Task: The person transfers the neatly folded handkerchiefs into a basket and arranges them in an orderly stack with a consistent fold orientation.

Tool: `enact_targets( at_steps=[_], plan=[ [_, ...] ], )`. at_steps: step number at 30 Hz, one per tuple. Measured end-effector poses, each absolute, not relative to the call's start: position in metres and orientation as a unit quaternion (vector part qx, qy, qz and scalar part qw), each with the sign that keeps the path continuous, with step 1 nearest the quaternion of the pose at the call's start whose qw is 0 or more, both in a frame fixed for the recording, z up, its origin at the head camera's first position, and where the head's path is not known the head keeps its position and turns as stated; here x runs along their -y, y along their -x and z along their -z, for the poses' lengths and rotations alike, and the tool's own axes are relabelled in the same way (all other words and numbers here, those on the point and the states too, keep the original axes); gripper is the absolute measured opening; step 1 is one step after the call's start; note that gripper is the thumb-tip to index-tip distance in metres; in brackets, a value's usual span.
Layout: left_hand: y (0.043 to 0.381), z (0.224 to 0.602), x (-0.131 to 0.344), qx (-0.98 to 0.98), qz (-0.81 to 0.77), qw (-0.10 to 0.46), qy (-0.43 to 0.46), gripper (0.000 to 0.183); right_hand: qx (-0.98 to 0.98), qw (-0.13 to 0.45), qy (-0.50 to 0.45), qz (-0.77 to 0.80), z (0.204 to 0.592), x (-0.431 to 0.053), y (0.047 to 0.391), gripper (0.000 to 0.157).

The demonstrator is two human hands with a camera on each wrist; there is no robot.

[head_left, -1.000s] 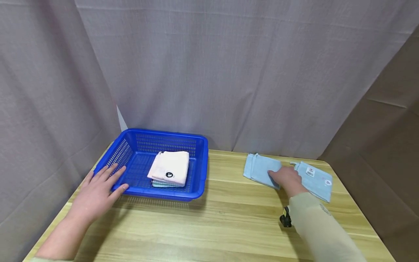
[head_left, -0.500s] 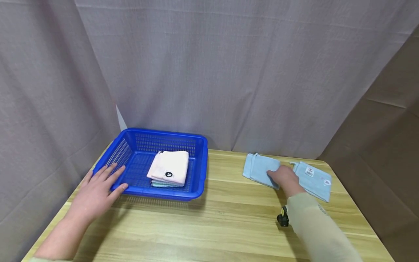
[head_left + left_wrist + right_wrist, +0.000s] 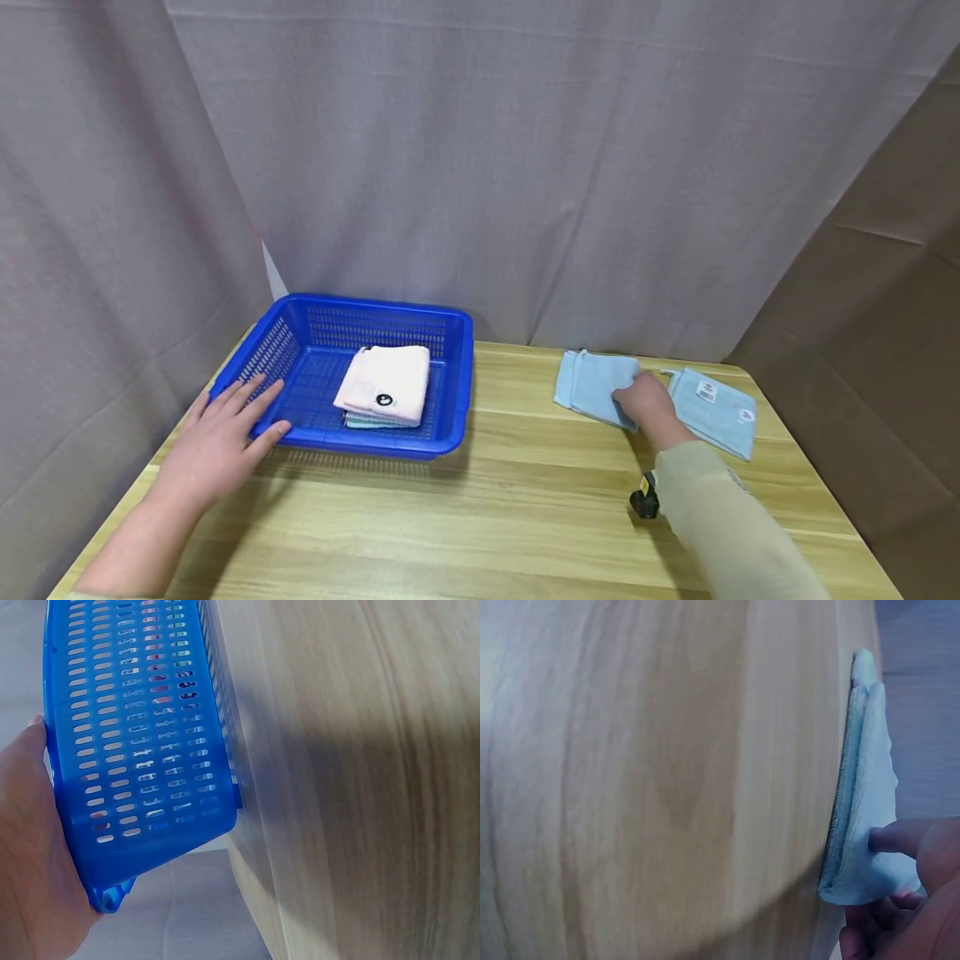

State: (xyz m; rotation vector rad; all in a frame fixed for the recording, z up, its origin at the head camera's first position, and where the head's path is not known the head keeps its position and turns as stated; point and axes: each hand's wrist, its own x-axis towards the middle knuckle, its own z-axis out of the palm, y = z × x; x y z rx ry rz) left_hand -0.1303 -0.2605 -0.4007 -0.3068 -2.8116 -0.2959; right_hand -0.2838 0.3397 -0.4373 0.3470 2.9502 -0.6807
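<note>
The left hand (image 3: 217, 446) rests with fingers spread on the near-left corner of a blue plastic basket (image 3: 345, 439); in the left wrist view it lies along the rim of the basket (image 3: 135, 735). Inside the basket, a folded pale pink towel (image 3: 393, 375) with a round black mark sits on folded greenish cloth (image 3: 378, 422). Over on the right, the right hand (image 3: 651, 407) pinches the right edge of a folded light blue towel (image 3: 596, 383). In the right wrist view, the thumb presses on top of this towel (image 3: 866, 795) while curled fingers go under its edge.
A second light blue towel (image 3: 716, 412), with a white label and a hanging loop, lies just right of the right hand. Grey curtain (image 3: 480, 167) hangs behind the wooden table (image 3: 487, 525). A brown panel (image 3: 877, 375) borders the right side.
The head view has shifted slightly. The right wrist has moved a little to the left, while its fingers stay at the blue towel's edge. The left hand stays on the basket.
</note>
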Motion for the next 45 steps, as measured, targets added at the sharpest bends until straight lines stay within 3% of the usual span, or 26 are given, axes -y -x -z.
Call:
enact_targets(
  at_steps=[20, 34, 45],
  plan=[
    [0.13, 0.4, 0.261, 0.979, 0.104, 0.143, 0.104, 0.063, -0.886, 0.075, -0.186, 0.418, 0.437, -0.335, 0.29, 0.073],
    [0.13, 0.398, 0.26, 0.979, 0.102, 0.143, 0.104, 0.063, -0.887, -0.026, -0.143, 0.439, 0.446, -0.326, 0.284, 0.049],
    [0.131, 0.4, 0.261, 0.979, 0.102, 0.142, 0.105, 0.064, -0.894, -0.082, -0.112, 0.426, 0.442, -0.321, 0.279, 0.043]
  ],
)
